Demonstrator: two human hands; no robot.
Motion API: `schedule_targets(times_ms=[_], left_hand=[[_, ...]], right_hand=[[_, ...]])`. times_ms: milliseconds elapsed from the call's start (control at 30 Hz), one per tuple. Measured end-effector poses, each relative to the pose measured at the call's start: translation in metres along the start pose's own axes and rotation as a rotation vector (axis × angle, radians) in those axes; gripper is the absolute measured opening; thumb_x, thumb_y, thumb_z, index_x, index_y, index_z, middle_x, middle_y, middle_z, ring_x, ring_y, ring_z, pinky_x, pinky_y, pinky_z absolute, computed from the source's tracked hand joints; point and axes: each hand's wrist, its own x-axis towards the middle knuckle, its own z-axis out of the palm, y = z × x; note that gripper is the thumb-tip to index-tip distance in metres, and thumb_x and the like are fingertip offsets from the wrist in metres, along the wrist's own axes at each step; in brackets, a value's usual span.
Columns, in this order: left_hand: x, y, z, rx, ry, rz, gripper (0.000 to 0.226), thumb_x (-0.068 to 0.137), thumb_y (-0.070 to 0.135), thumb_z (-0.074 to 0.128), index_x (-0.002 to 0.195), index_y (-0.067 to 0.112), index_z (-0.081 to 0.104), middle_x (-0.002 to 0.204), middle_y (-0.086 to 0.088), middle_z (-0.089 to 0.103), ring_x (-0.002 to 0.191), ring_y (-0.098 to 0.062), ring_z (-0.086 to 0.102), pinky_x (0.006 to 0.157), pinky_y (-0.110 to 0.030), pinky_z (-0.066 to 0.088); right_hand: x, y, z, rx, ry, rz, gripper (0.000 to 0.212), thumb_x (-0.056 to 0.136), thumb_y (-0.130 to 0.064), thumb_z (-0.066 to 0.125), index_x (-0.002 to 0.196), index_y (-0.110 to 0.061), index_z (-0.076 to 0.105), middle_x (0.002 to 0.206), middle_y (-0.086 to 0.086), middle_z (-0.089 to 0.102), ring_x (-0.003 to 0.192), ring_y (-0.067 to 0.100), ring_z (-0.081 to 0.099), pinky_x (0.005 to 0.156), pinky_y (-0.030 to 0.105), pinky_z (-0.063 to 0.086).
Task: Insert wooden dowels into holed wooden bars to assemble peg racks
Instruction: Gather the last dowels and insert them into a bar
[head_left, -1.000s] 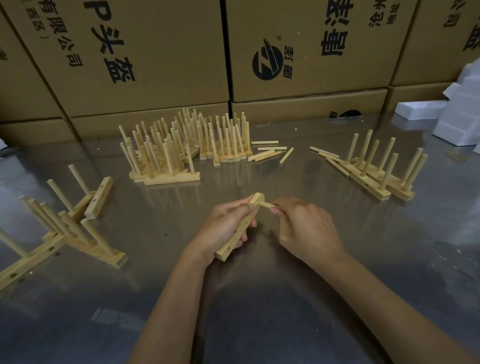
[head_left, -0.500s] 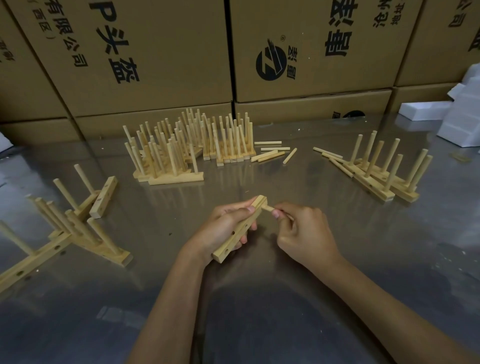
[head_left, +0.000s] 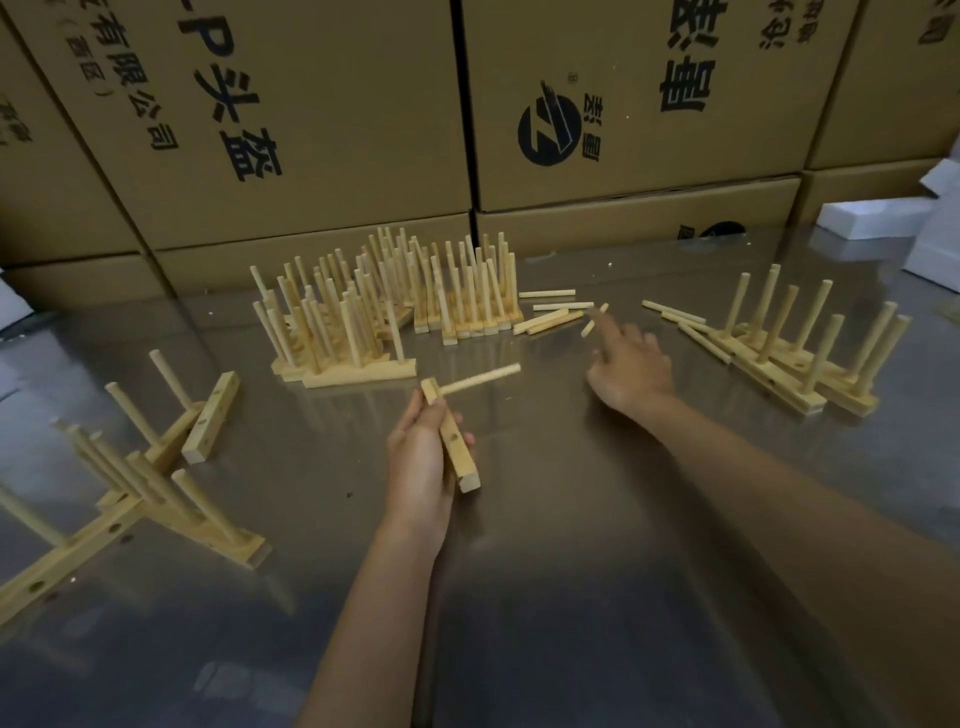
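My left hand (head_left: 418, 457) grips a short holed wooden bar (head_left: 457, 449) above the metal table (head_left: 545, 545). One dowel (head_left: 480, 378) sticks out of the bar's far end toward the right. My right hand (head_left: 626, 364) is stretched out over the table with fingers spread and forefinger extended, its tip next to a small group of loose dowels (head_left: 553, 314). It holds nothing.
A dense cluster of finished peg racks (head_left: 384, 312) stands behind the hands. More racks (head_left: 800, 353) lie at the right, and others (head_left: 156, 467) with a loose bar (head_left: 213, 418) at the left. Cardboard boxes (head_left: 311, 104) wall the back; white foam (head_left: 878, 215) sits far right.
My right hand has let go of the dowel, now seated in the bar, and moved up and right toward the loose dowels. My left hand has turned the bar more upright.
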Motion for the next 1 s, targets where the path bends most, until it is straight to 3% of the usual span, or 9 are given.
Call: schedule_targets(times_ms=[100, 200, 300, 500, 567, 633, 733, 833, 1000], left_hand=[[0.005, 0.002, -0.005, -0.093, 0.010, -0.054, 0.034, 0.104, 0.014, 0.047, 0.137, 0.015, 0.055, 0.074, -0.005, 0.060, 0.050, -0.010, 0.057, 0.047, -0.022, 0.049], [0.007, 0.002, -0.010, -0.144, 0.000, -0.093, 0.034, 0.104, 0.015, 0.046, 0.137, 0.012, 0.055, 0.076, -0.006, 0.063, 0.053, -0.011, 0.058, 0.048, -0.021, 0.050], [0.004, 0.004, -0.009, -0.149, -0.006, -0.113, 0.036, 0.104, 0.015, 0.046, 0.139, 0.010, 0.052, 0.078, -0.007, 0.063, 0.055, -0.012, 0.058, 0.047, -0.022, 0.049], [0.002, 0.007, -0.009, -0.160, -0.012, -0.142, 0.038, 0.104, 0.014, 0.044, 0.142, 0.007, 0.048, 0.080, -0.008, 0.063, 0.055, -0.012, 0.057, 0.045, -0.021, 0.048], [0.000, 0.009, -0.008, -0.165, -0.019, -0.144, 0.039, 0.104, 0.014, 0.044, 0.142, 0.006, 0.048, 0.080, -0.008, 0.062, 0.055, -0.011, 0.058, 0.045, -0.021, 0.048], [-0.002, 0.010, -0.008, -0.166, -0.024, -0.146, 0.038, 0.104, 0.014, 0.043, 0.141, 0.006, 0.048, 0.080, -0.008, 0.062, 0.056, -0.011, 0.058, 0.046, -0.020, 0.048], [-0.004, 0.012, -0.007, -0.158, -0.036, -0.149, 0.037, 0.105, 0.013, 0.041, 0.140, 0.005, 0.048, 0.081, -0.009, 0.060, 0.060, -0.013, 0.055, 0.045, -0.020, 0.047], [-0.008, 0.014, -0.007, -0.138, -0.059, -0.152, 0.034, 0.105, 0.012, 0.039, 0.137, 0.006, 0.049, 0.082, -0.009, 0.058, 0.063, -0.014, 0.052, 0.046, -0.020, 0.045], [-0.013, 0.017, -0.004, -0.069, -0.160, -0.163, 0.033, 0.103, 0.009, 0.037, 0.130, 0.011, 0.056, 0.078, -0.008, 0.059, 0.057, -0.013, 0.050, 0.042, -0.020, 0.041]], right_hand=[[0.033, 0.001, 0.009, -0.189, -0.023, -0.024, 0.063, 0.093, -0.018, 0.051, 0.151, -0.032, 0.030, 0.140, 0.012, 0.039, 0.127, 0.035, 0.042, 0.103, 0.046, 0.035], [0.048, 0.001, 0.014, -0.067, 0.045, 0.006, 0.039, 0.093, -0.013, 0.053, 0.130, -0.024, 0.059, 0.129, 0.010, 0.049, 0.116, 0.034, 0.054, 0.096, 0.040, 0.042], [0.046, 0.005, 0.015, -0.024, 0.141, -0.010, 0.026, 0.095, -0.008, 0.053, 0.112, -0.016, 0.070, 0.121, 0.009, 0.054, 0.111, 0.033, 0.057, 0.090, 0.037, 0.045], [-0.001, 0.000, 0.003, -0.083, 0.201, -0.153, 0.015, 0.094, -0.015, 0.057, 0.097, -0.015, 0.072, 0.106, 0.005, 0.060, 0.105, 0.027, 0.054, 0.082, 0.036, 0.045], [-0.027, 0.000, 0.000, -0.063, 0.226, -0.202, 0.008, 0.092, -0.023, 0.063, 0.088, -0.017, 0.066, 0.092, 0.000, 0.058, 0.097, 0.023, 0.053, 0.075, 0.033, 0.042], [-0.053, -0.001, -0.003, -0.008, 0.227, -0.229, 0.012, 0.090, -0.018, 0.064, 0.081, -0.018, 0.058, 0.082, -0.007, 0.051, 0.091, 0.020, 0.053, 0.069, 0.031, 0.040], [-0.080, 0.000, -0.006, 0.019, 0.159, -0.268, 0.014, 0.090, -0.007, 0.058, 0.096, -0.019, 0.061, 0.092, -0.003, 0.057, 0.097, 0.022, 0.053, 0.078, 0.035, 0.046], [-0.100, 0.002, -0.006, -0.033, 0.138, -0.235, 0.028, 0.094, -0.009, 0.052, 0.117, -0.015, 0.068, 0.104, 0.005, 0.055, 0.102, 0.024, 0.049, 0.089, 0.036, 0.045], [-0.144, -0.020, -0.009, 0.216, 0.131, -0.366, 0.019, 0.093, -0.011, 0.052, 0.104, -0.020, 0.064, 0.093, -0.006, 0.054, 0.094, 0.014, 0.050, 0.080, 0.028, 0.042]])
